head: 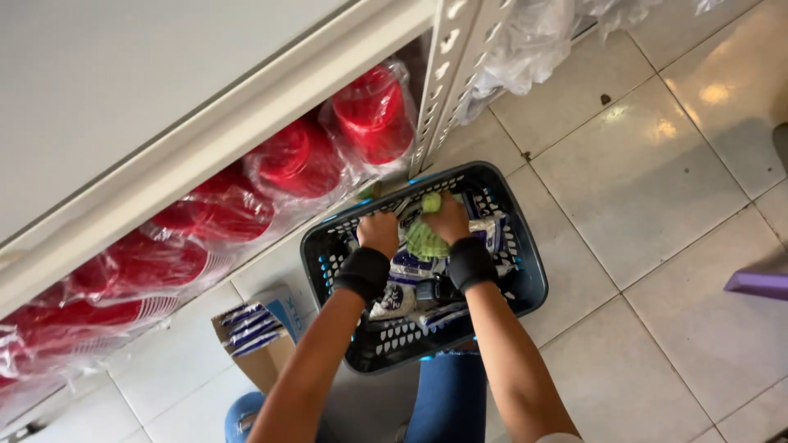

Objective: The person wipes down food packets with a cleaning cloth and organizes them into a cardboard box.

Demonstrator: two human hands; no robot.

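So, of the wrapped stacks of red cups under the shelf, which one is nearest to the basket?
The rightmost stack of red cups, beside the perforated shelf post. It lies just above the dark basket; the others run off to the left.

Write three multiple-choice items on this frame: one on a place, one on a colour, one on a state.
1. Where does the dark perforated plastic basket sit?
A. On the shelf
B. On the tiled floor, beside the white metal shelf post
C. On a chair

2. What colour are the plastic-wrapped stacked cups under the shelf?
A. Red
B. Yellow
C. White

3. What is the right hand doing?
A. Hanging free
B. Pressing the floor
C. Gripping a green mesh bundle inside the basket

Answers: 1 B, the basket rests on the floor tiles by the post; 2 A, the wrapped stacks are red; 3 C, its fingers close on the bundle, while the left hand reaches into the basket alongside.
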